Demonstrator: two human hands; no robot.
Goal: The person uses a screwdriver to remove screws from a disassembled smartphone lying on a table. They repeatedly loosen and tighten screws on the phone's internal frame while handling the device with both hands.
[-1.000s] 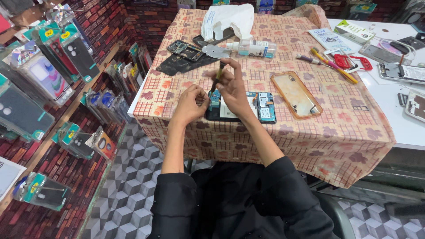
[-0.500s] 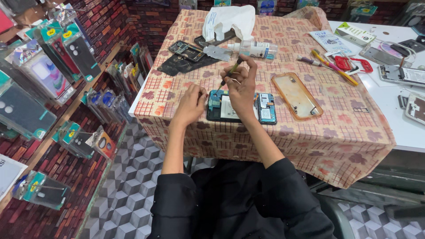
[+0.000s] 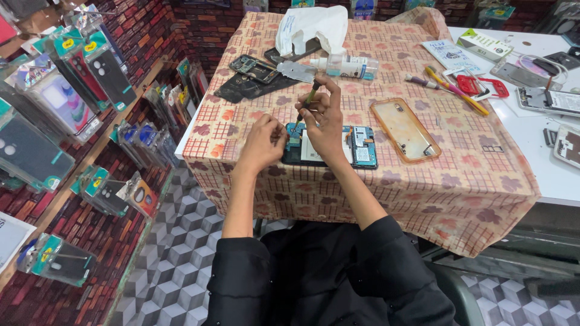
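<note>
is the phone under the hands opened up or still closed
Opened up. The phone lies back-off on the tablecloth, circuit boards exposed; the right hand holds a screwdriver over it.

Walls: red brick pattern [image 3: 199, 24]
Floor: grey cube-pattern tiles [image 3: 175, 265]
Furniture: cloth-covered table [image 3: 483, 181], white counter [image 3: 544, 163], left display shelf [image 3: 90, 151]

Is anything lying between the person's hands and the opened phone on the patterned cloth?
Nothing visible does. The left hand rests at the left end of the opened phone, and the right hand sits right over it, holding a thin screwdriver pointed down at it. The clear phone case lies off to the side.
</note>
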